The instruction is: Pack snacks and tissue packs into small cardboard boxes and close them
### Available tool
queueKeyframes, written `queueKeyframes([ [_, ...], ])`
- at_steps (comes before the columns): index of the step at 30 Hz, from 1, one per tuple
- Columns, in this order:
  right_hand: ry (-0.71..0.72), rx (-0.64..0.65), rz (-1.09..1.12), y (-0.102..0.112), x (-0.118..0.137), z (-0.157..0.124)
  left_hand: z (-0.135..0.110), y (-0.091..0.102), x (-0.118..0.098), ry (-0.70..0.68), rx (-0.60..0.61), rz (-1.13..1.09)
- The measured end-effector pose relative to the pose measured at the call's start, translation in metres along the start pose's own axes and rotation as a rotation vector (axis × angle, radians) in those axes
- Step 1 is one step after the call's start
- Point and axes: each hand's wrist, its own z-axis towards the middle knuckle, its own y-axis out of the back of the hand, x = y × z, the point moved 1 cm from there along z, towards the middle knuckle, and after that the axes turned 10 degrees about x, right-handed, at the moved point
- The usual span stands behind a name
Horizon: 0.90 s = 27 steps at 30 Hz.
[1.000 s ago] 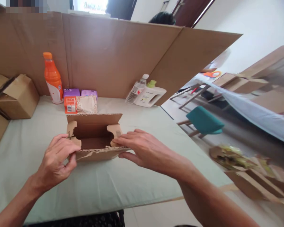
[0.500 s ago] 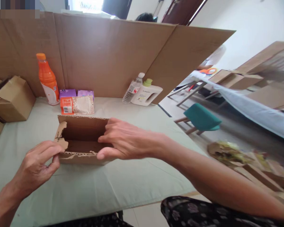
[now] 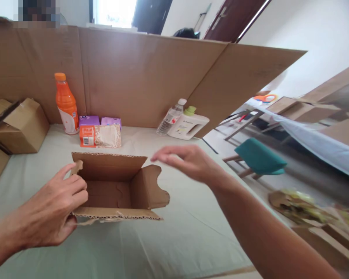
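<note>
An open-topped cardboard box (image 3: pixel 110 162) lies in front of me, with torn upper edges and a notched flap folded outward at its right end. My left hand (image 3: pixel 58 203) spans the box's left end: the index finger reaches toward the far corner, other fingers bend over into the box, and the thumb presses outside the near corner. Slightly blurred, my right hand (image 3: pixel 184 161) hovers apart from the box's right end, fingers stretched out and holding nothing. Beyond the box lie an orange-and-beige packet (image 3: pixel 101 135) and two purple boxes (image 3: pixel 89 120).
An orange drink bottle (image 3: pixel 66 104) stands at the back left, beside closed-in cardboard boxes (image 3: pixel 23 124). A clear water bottle (image 3: pixel 171 118) and a white jug (image 3: pixel 189 124) lean by the cardboard partition (image 3: pixel 151 73). A teal chair (image 3: pixel 260 155) stands right of the table.
My right hand has let go of the box's right end and lifted away to the right, leaving the flap folded outward. My left hand has shifted over the left end.
</note>
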Motion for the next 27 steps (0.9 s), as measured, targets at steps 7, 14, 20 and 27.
queueKeyframes([
  [7,-0.125,0.124,-0.523,-0.044,-0.052,0.208,-0.009,-0.007,-0.007,0.055,-0.203,0.033],
  [14,-0.135,0.256,-0.635,-0.11,-0.07,0.268,-0.025,-0.018,-0.005,0.168,-0.298,0.03],
  [20,-0.124,0.206,-0.659,-0.105,-0.074,0.264,-0.018,-0.013,-0.004,0.127,-0.265,0.035],
  [27,-0.154,0.179,-0.673,-0.109,-0.07,0.279,-0.013,-0.015,-0.007,0.155,-0.26,-0.044],
])
